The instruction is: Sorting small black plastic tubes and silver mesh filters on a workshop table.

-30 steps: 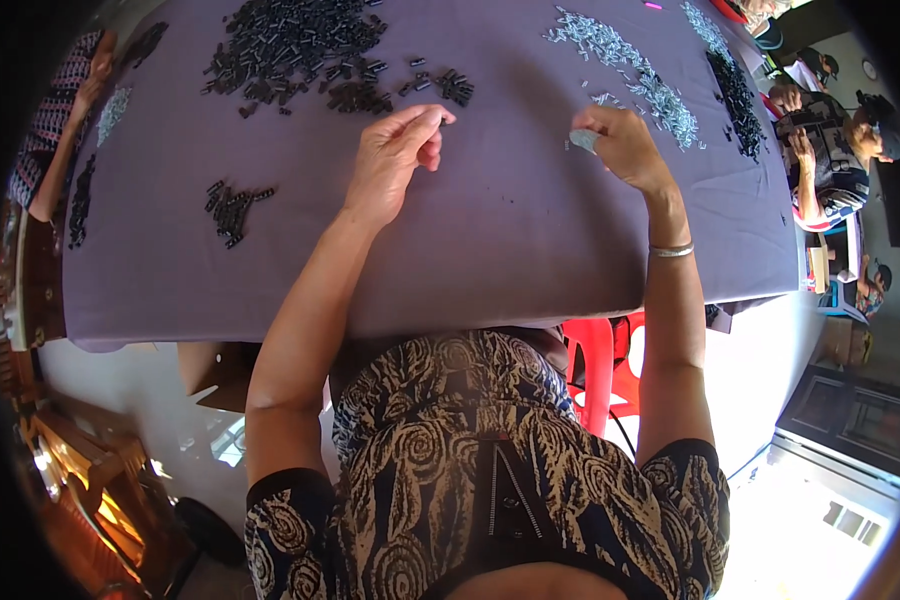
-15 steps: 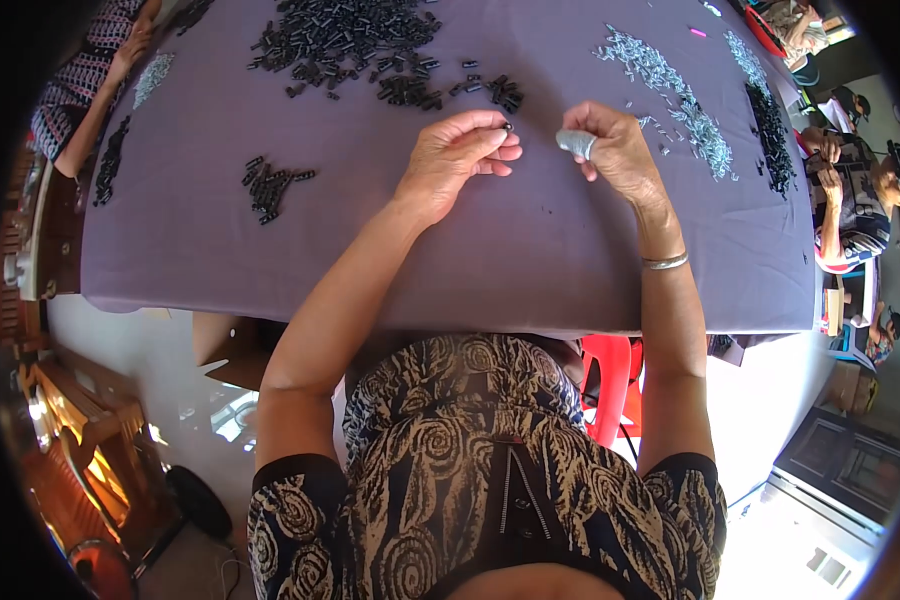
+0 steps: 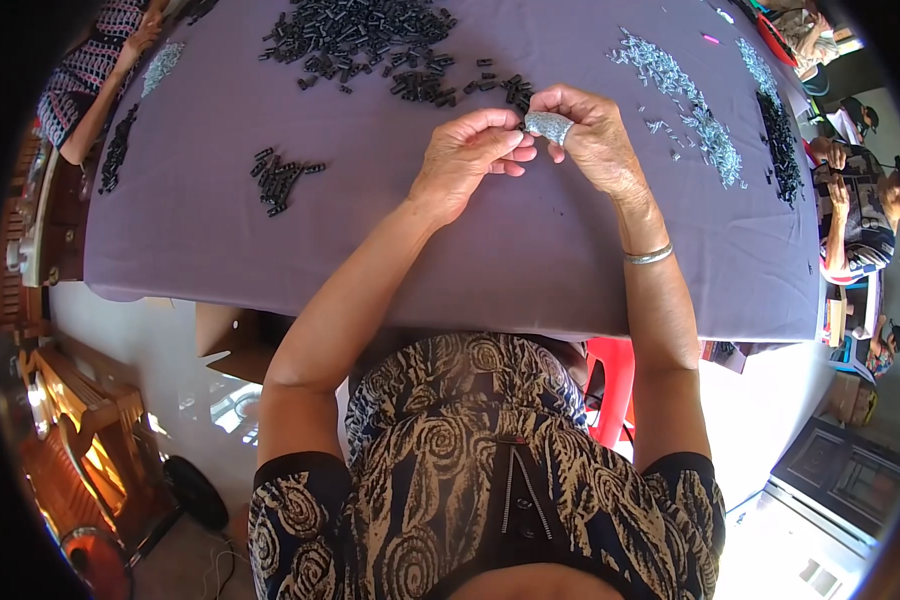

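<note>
Dark small piece (image 3: 521, 127), one, at the fingertips of the left hand (image 3: 465, 158), mostly hidden. Far left of the fingers, along the counter (image 3: 205, 260) edge: another person's forearm (image 3: 105, 105), a pale heap (image 3: 160, 68) and a black strip of pieces (image 3: 117, 150), the latter two perhaps kept there to suit that person's reach. Left of the fingers, well apart: a small black cluster (image 3: 285, 180), lying loose, possibly set aside from the bulk. Beyond the fingers, to the left: a large black heap (image 3: 355, 35) of short cylindrical pieces, its near edge straggling toward the hand, likely for easy picking. Centre: the left hand, thumb and index pinched on the piece, other fingers loosely curled, a hold that seems meant to leave the piece's right end exposed. Just beyond the fingertips: a few black pieces (image 3: 518, 90). Immediately right: the right hand (image 3: 598, 145), fingers bent inward; whether they grip anything cannot be told. Over one digit, probably the thumb, a grey sleeve (image 3: 548, 125), presumably for protection. Right of the fingers: a scatter of pale slivers (image 3: 705, 130), apparently stocked within that hand's reach; beyond them, a pink stick (image 3: 710, 39). Farthest right: a black pile (image 3: 778, 150), near another seated person (image 3: 860, 215).
</note>
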A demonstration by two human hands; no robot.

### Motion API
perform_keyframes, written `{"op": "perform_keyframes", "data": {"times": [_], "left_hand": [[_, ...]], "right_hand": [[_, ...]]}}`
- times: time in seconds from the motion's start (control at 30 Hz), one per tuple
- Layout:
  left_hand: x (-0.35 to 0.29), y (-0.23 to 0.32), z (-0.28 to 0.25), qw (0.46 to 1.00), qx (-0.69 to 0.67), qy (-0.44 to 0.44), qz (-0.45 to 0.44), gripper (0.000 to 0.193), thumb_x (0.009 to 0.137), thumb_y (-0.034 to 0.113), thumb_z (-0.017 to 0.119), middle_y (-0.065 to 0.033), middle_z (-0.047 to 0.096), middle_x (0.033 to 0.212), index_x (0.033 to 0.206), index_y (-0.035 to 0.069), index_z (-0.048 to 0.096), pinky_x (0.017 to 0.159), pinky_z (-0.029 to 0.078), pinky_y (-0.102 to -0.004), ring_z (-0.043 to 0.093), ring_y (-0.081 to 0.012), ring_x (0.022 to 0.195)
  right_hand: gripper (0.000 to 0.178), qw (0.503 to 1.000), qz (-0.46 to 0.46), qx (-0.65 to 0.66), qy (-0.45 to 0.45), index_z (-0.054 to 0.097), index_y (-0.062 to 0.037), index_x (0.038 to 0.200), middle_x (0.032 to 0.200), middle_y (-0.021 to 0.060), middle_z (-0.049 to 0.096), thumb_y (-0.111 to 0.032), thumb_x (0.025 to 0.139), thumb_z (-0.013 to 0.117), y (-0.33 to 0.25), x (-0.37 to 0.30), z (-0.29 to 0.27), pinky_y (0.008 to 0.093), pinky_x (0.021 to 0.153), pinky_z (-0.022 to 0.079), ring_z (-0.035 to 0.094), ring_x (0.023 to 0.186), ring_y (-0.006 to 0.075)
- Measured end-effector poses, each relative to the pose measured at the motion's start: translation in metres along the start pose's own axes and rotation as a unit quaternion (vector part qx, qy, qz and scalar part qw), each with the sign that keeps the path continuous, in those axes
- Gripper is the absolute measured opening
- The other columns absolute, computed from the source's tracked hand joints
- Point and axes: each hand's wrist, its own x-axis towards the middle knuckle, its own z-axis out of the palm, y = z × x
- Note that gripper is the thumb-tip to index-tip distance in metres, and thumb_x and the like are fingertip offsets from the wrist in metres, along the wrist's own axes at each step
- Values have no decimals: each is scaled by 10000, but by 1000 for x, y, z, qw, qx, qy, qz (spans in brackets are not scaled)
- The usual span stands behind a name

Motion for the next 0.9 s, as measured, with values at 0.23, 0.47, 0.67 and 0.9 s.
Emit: {"op": "perform_keyframes", "data": {"times": [0.23, 0.47, 0.67, 0.9], "left_hand": [[2, -3, 0, 1000, -7, 1, 3, 257, 855, 75, 608, -138, 642, 971, 1095, -4, 558, 721, 532, -330, 646, -229, 874], [3, -5, 0, 1000, 0, 5, 18, 234, 868, 76, 593, -121, 648, 953, 1082, -14, 561, 670, 534, -284, 654, -197, 842], [1, -2, 1, 1000, -11, 17, 19, 236, 858, 65, 605, -121, 647, 959, 1077, -15, 566, 656, 535, -278, 654, -193, 844], [0, -5, -3, 999, 5, 14, 36, 203, 847, 69, 622, -85, 638, 955, 1045, 31, 597, 683, 523, -308, 629, -183, 872]], "right_hand": [[52, 984, -14, 175, 17, 626, -9, 854, 738, 11, 596, -50, 828, 609, 12, 0, -1, 193, 470, 410, 486, 547, 51], [82, 1000, -13, 17, 3, 629, -13, 879, 762, -3, 606, -9, 824, 569, 13, -1, 6, 177, 532, 419, 501, 627, 33], [122, 997, -70, -25, 21, 637, -29, 909, 782, -12, 609, -25, 848, 531, 9, -7, 8, 196, 547, 425, 494, 633, 40], [121, 998, -44, 33, -16, 651, -45, 917, 779, 1, 603, -54, 859, 545, 7, -7, 5, 195, 530, 421, 485, 590, 50]]}}
